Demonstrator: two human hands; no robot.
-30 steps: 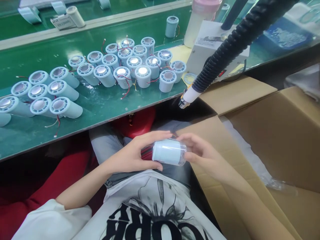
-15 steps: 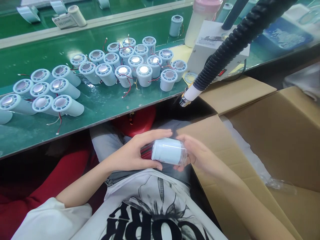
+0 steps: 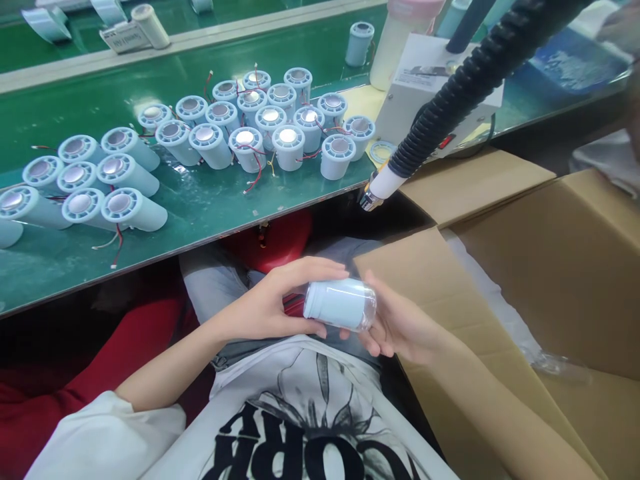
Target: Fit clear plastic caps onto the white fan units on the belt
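Observation:
Above my lap I hold a light blue cylinder point(image 3: 333, 300) lying on its side, like the wired ones on the bench. Clear shiny plastic point(image 3: 370, 308) covers it and rounds off past its right end. My left hand point(image 3: 273, 300) is closed on the cylinder's left part, fingers along the top and thumb below. From the right, my right hand point(image 3: 403, 320) holds the plastic-covered end, its fingers curled underneath. Several light blue cylinders point(image 3: 290, 152) with silvery discs on top and thin red wires stand on the green bench point(image 3: 200, 213).
A black corrugated hose point(image 3: 440, 100) with a metal tip slants over the bench edge, before a white box-shaped device point(image 3: 387, 130). Near my right arm is an open cardboard box point(image 3: 550, 267) with clear plastic inside. A pink-lidded container point(image 3: 395, 53) stands behind. A blurred person's part shows far right.
My right hand has shifted slightly lower around the plastic-covered end, and its fingers are now more beneath it. The left hand stays nearly in place. A blurred person's part has appeared at far right.

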